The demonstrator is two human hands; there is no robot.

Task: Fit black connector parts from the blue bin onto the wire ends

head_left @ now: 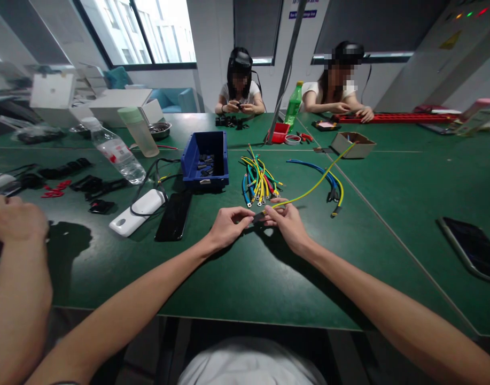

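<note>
Above the near part of the green table, my left hand (228, 229) pinches the end of a small black sleeve (259, 216). My right hand (289, 227) grips a yellow-green wire (315, 187) close to where it meets that sleeve. From my fingers the wire arcs up and right, its far end over a small cardboard box (354, 147). Just beyond my hands lies a bundle of yellow, green, blue and red wires (263, 179) with ring terminals. Right of it are blue and yellow wires (328, 179) with black ends. My fingers partly cover the sleeve.
A blue bin (205, 179) holds small black pieces. To the left are a black phone (173, 216), a white power bank (138, 213) and a water bottle (118, 152). A co-worker's arm (18, 256) reaches in at far left. Another phone (471, 248) lies right. Two people sit opposite.
</note>
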